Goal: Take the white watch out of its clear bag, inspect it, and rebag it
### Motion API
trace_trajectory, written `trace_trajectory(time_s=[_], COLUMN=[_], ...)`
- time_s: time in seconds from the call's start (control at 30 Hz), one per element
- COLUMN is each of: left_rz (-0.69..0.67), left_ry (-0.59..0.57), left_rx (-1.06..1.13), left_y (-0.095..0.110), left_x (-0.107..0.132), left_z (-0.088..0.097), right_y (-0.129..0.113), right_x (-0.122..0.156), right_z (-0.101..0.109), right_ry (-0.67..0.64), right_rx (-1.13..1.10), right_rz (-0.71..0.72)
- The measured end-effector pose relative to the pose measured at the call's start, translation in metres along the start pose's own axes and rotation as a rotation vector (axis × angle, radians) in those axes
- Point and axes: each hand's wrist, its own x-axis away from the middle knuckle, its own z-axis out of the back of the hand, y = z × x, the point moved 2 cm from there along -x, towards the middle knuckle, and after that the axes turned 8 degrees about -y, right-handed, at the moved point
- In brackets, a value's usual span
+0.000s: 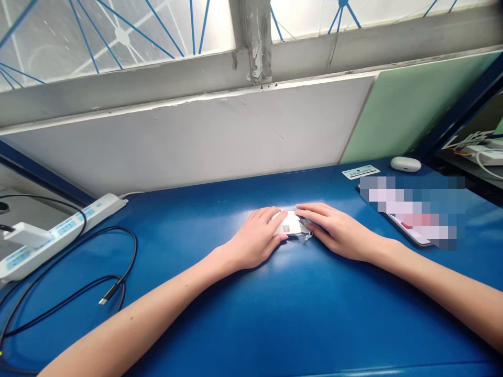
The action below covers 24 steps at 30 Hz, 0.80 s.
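A small, flat white packet point(289, 224) in clear plastic lies on the blue table, with a square printed code on its face. Over its left end is my left hand point(257, 235), closed on it with the fingers along the far side and the thumb at the near side. My right hand point(334, 228) is at the other end, its fingers and thumb around the crinkled clear wrapping. The fingers partly hide both ends of the packet, so what is inside cannot be made out.
A white power strip point(65, 230) and a looped black cable point(133, 246) lie at the left. Toward the right are a phone point(412, 235), partly blurred out, a printed card point(360, 172) and a white earbud case point(406, 164). A pale wall panel point(196, 146) stands behind the table.
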Motion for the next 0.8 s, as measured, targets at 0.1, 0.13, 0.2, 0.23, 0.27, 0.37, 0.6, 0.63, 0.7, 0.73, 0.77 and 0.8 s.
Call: trace_trajectory(time_s=[0.1,0.13,0.2,0.23,0.27,0.37,0.6,0.63,0.7,0.73,0.77,0.8], left_rz=[-0.08,-0.111,-0.17,-0.194,-0.211,-0.219,-0.14,-0.131,-0.115,-0.112,-0.116,-0.125], left_ry=[0.031,0.038,0.048,0.052,0.06,0.111,0.19,0.194,0.211,0.223,0.233,0.24], left_rx=[0.056,0.073,0.099,0.109,0.117,0.135,0.147,0.142,0.148,0.153,0.154,0.151], left_y=[0.002,0.003,0.004,0.005,0.005,0.005,0.002,0.002,0.002,0.002,0.001,0.002], left_x=[0.001,0.002,0.003,0.004,0.004,0.006,0.007,0.007,0.006,0.006,0.006,0.006], left_z=[0.002,0.002,0.003,0.003,0.003,0.004,-0.001,-0.002,-0.004,-0.004,-0.004,-0.004], right_y=[0.001,0.002,0.003,0.003,0.003,0.002,0.009,0.012,0.019,0.021,0.023,0.024], right_x=[0.0,0.0,0.0,0.0,0.0,-0.001,0.0,-0.001,-0.001,-0.002,-0.002,-0.003], right_z=[0.004,0.006,0.011,0.014,0.016,0.023,0.032,0.031,0.027,0.024,0.021,0.017], right_ry=[0.067,0.095,0.145,0.165,0.177,0.223,0.441,0.436,0.398,0.363,0.328,0.29], right_rx=[-0.019,-0.042,-0.109,-0.15,-0.194,-0.317,-0.658,-0.726,-0.884,-0.951,-1.002,-1.04], right_rz=[0.004,0.013,0.029,0.032,0.031,-0.014,-0.346,-0.405,-0.477,-0.501,-0.521,-0.537])
